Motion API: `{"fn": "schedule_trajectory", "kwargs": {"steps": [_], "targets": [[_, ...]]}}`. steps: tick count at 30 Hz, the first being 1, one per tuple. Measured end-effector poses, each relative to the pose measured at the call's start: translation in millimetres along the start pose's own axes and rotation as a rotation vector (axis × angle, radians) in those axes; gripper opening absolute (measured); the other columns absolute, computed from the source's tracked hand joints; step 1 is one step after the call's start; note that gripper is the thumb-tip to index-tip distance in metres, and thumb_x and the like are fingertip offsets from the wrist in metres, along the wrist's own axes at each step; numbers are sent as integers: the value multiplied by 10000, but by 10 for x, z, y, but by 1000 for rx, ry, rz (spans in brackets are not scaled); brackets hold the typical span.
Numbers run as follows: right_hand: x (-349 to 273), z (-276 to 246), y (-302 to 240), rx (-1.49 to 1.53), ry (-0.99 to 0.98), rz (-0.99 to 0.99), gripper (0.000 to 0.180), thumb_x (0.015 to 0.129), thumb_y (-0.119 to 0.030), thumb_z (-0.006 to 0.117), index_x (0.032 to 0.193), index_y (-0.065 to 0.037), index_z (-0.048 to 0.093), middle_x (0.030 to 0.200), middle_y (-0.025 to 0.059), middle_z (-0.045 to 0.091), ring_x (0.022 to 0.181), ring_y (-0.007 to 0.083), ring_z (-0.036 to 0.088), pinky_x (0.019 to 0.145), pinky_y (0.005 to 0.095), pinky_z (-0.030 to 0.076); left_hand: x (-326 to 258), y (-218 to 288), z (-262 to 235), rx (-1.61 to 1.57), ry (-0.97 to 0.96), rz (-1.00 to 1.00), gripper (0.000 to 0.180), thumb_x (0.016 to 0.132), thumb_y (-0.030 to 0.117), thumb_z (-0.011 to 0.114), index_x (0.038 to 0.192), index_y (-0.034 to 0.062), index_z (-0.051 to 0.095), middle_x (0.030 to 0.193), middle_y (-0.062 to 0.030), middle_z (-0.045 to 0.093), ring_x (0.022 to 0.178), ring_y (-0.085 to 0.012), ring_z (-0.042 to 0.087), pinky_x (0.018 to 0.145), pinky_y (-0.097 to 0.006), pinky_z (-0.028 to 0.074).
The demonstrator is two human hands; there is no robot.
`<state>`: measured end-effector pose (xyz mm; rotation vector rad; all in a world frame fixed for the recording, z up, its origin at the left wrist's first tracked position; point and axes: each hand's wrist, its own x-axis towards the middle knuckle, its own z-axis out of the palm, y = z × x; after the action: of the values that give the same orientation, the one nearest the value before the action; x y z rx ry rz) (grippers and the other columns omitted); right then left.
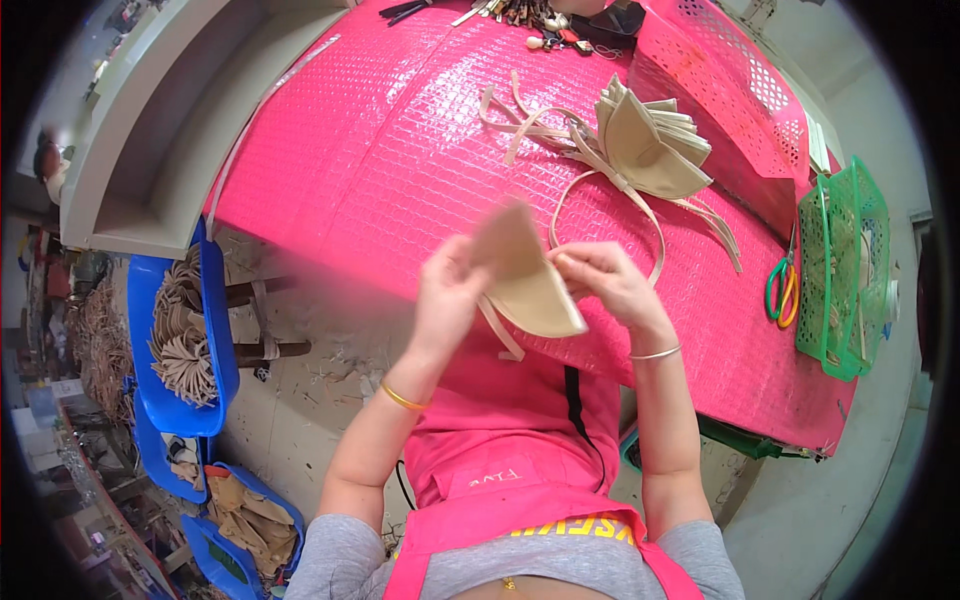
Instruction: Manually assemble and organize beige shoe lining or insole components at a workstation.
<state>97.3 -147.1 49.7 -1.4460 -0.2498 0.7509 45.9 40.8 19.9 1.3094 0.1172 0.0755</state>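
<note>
Over the near edge of the pink-covered table, I hold a beige shoe upper piece (530, 292), curved and folded, its top blurred by motion. My left hand (447, 300) is closed on its left side. A thin strap end (500, 330) dangles below that hand. My right hand (612, 285) pinches the piece's right edge between thumb and fingers. Behind my right hand, a long thin strap loops on the table towards a stack of similar beige pieces (650, 150). Whether that strap joins the piece I hold, I cannot tell.
At the right edge stand a green perforated basket (843, 270) and scissors (783, 290) with green and orange handles. A pink perforated basket (725, 80) is at the far right. Blue bins (222, 340) with beige parts stand on the left, below a grey shelf (130, 150).
</note>
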Motion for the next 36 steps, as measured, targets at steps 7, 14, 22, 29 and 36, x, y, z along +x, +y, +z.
{"fn": "schedule_trajectory", "kwargs": {"steps": [7,14,22,29,36], "targets": [[116,12,-272,-180,147,-38,297,843,-229,507,1001,19,544,742,56,594,625,96,556,539,212,457,170,146,4,-147,68,-8,201,777,2,544,965,5,471,885,-61,556,825,-100,532,740,-220,426],[332,14,-151,-411,130,1,225,767,-136,570,912,36,584,713,53,602,619,66,536,566,231,436,208,168,153,-29,27,-50,90,778,46,572,855,26,531,791,-19,563,740,-51,516,669,-186,412],[124,-60,-270,-1237,701,-619,136,713,-134,592,757,-6,570,717,152,518,683,295,508,618,376,415,408,-41,55,-228,222,-144,126,801,123,567,861,12,575,766,-54,588,682,-105,561,591,-220,466],[-80,495,285,-1135,570,-288,198,723,-91,570,875,-24,461,831,144,472,730,306,485,628,397,407,470,34,-2,-169,259,-110,203,801,80,556,973,-26,546,775,-109,604,686,-148,592,609,-242,505],[-753,501,323,-1097,495,-263,189,743,-13,519,924,-48,561,663,125,508,616,296,521,549,363,430,693,-5,-244,-90,371,29,357,788,-23,515,1131,-49,419,819,-189,605,712,-203,617,619,-258,525]]}}
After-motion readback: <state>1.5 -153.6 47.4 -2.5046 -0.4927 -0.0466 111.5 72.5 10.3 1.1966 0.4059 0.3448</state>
